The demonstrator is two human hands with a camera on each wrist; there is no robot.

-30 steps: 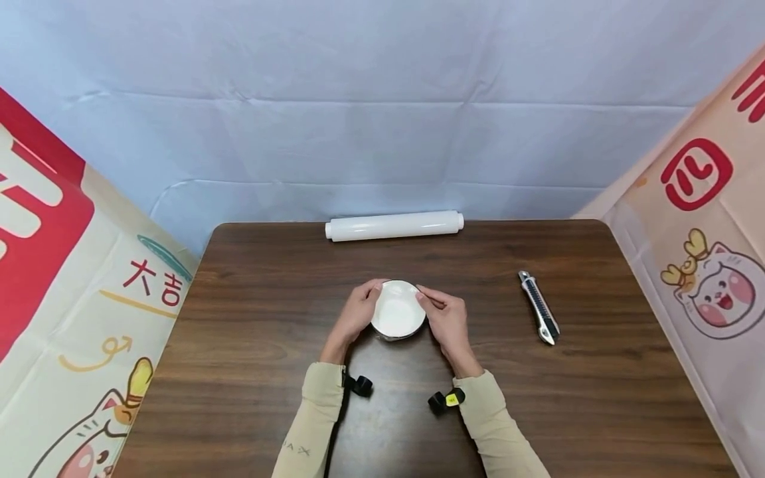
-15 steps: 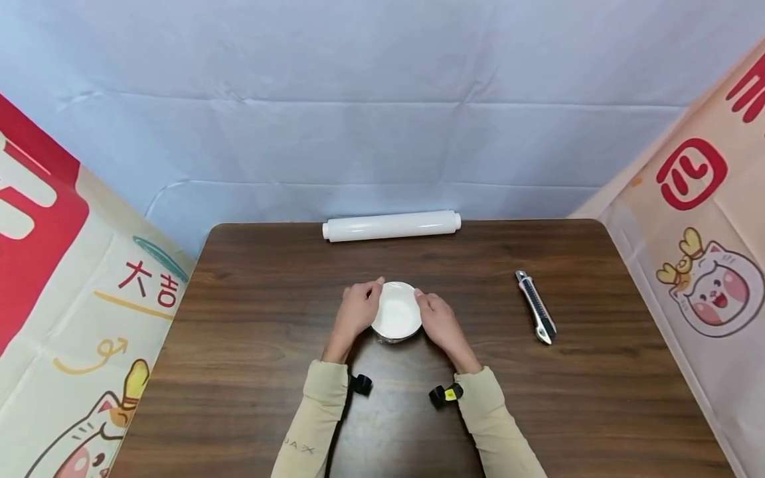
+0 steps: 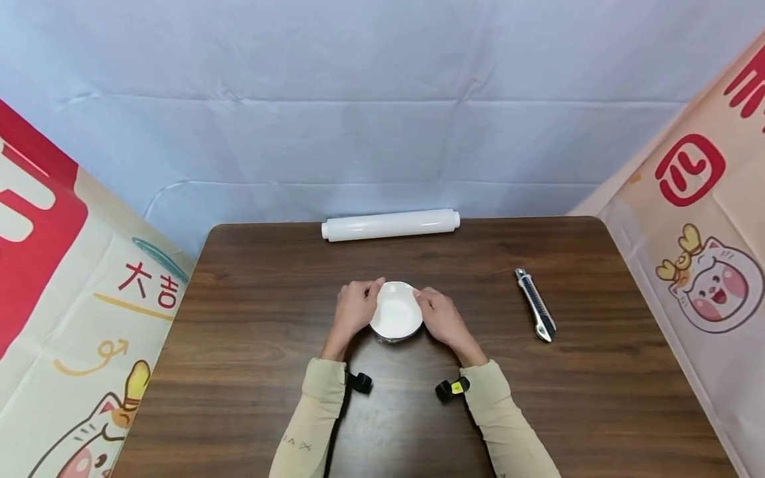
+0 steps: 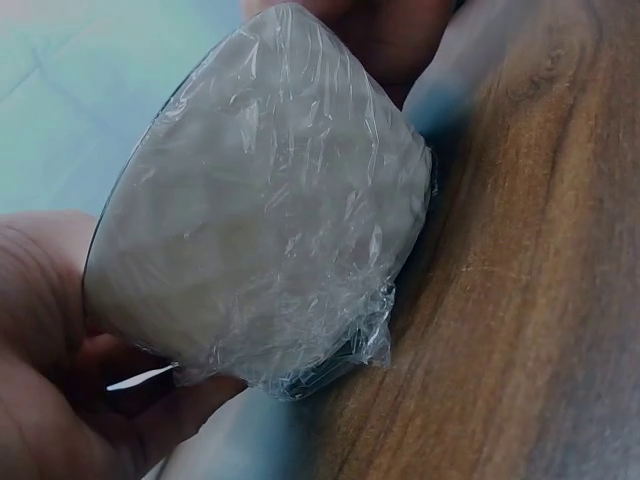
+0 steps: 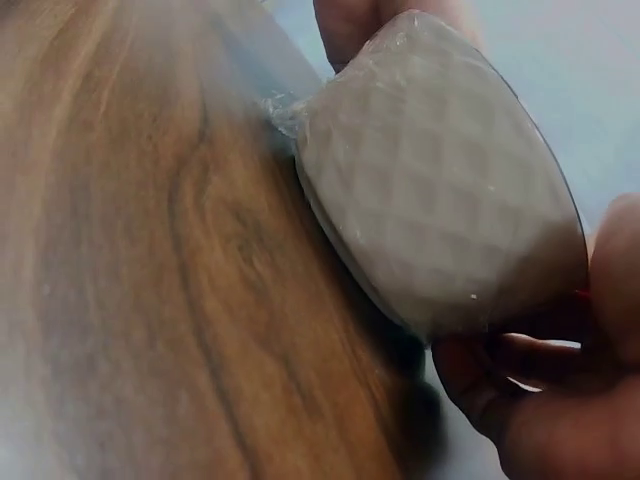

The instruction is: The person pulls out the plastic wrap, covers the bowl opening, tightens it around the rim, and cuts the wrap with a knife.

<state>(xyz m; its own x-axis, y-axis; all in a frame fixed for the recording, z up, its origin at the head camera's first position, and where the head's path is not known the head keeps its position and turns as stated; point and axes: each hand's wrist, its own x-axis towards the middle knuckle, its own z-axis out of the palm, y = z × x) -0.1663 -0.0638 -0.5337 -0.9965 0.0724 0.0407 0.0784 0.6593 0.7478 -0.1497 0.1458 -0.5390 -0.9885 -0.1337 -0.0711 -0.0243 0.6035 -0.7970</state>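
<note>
A small white bowl point(image 3: 396, 311) with a dark rim sits at the middle of the table, between both hands. Clear cling film point(image 4: 300, 200) covers its outside and bunches in a crumpled fold low on the side, in the left wrist view. Through the film in the right wrist view, the bowl's wall point(image 5: 430, 190) shows a diamond pattern. My left hand point(image 3: 355, 309) grips the left edge, thumb at the rim and fingers curled beneath. On the opposite edge my right hand point(image 3: 443, 318) pinches the rim, its fingers point(image 5: 480, 390) bent below the bowl.
A white roll point(image 3: 391, 226), apparently of film, lies along the table's back edge. To the right of the hands is a grey and black utility knife point(image 3: 535, 305). The brown wooden table point(image 3: 251, 318) has cloth hangings behind and beside it.
The right hand's fingers, spread along the rim earlier, are now curled in closer beside the bowl. The bowl stays nearly in place; the head view has shifted slightly.
</note>
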